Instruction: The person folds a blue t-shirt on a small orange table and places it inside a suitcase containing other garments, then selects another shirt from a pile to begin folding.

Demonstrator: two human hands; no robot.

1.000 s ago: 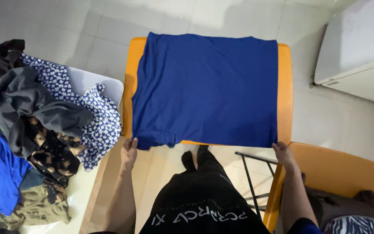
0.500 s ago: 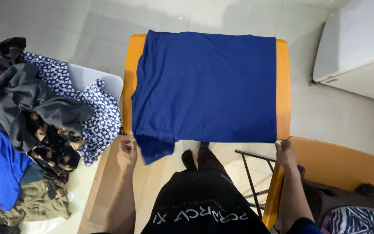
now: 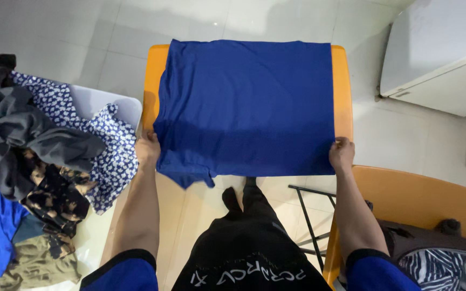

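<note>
On orange table point(image 3: 342, 86): blue shirt point(image 3: 246, 105) lying flat, covering most of top, near edge and one sleeve hanging over front. At left, white basket point(image 3: 101, 99) overflowing with clothes pile point(image 3: 39, 156) — grey, floral, camouflage, bright blue. At right, white cabinet point(image 3: 438, 59); orange chair point(image 3: 416, 196) standing beside table. Left hand point(image 3: 148, 149) pinching shirt's near left edge. Right hand point(image 3: 342, 154) gripping near right corner, fingers curling over fabric.
</note>
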